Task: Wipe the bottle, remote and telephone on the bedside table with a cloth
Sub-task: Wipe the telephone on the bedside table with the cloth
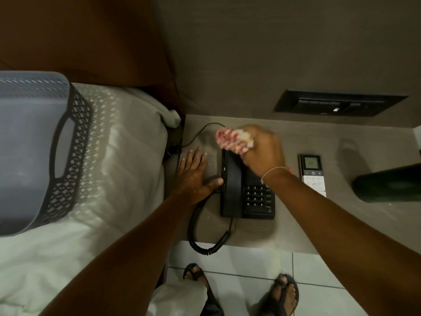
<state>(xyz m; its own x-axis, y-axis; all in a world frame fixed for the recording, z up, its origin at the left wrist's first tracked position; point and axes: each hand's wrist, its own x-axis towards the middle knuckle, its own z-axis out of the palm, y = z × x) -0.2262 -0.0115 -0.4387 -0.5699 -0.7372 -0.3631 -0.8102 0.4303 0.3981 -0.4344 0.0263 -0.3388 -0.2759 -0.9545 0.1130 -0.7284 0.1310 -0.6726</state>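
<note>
A black telephone point(247, 197) with a keypad sits on the bedside table point(296, 229). My right hand point(262, 151) grips a bunched red-and-white cloth point(232, 139) at the far end of the handset; hand and cloth are blurred. My left hand point(193, 172) lies flat on the table left of the phone, its thumb against the phone's side. A white remote point(313, 174) with a small screen lies to the right of the phone. Farther right, a dark green bottle point(387, 185) stands at the frame's edge.
A coiled black cord point(200, 238) loops off the table's front edge. A bed with white linen point(114, 179) adjoins the table on the left and carries a grey plastic basket point(34, 144). A dark switch panel point(337, 103) is set in the wall behind. My sandalled feet stand on white tiles below.
</note>
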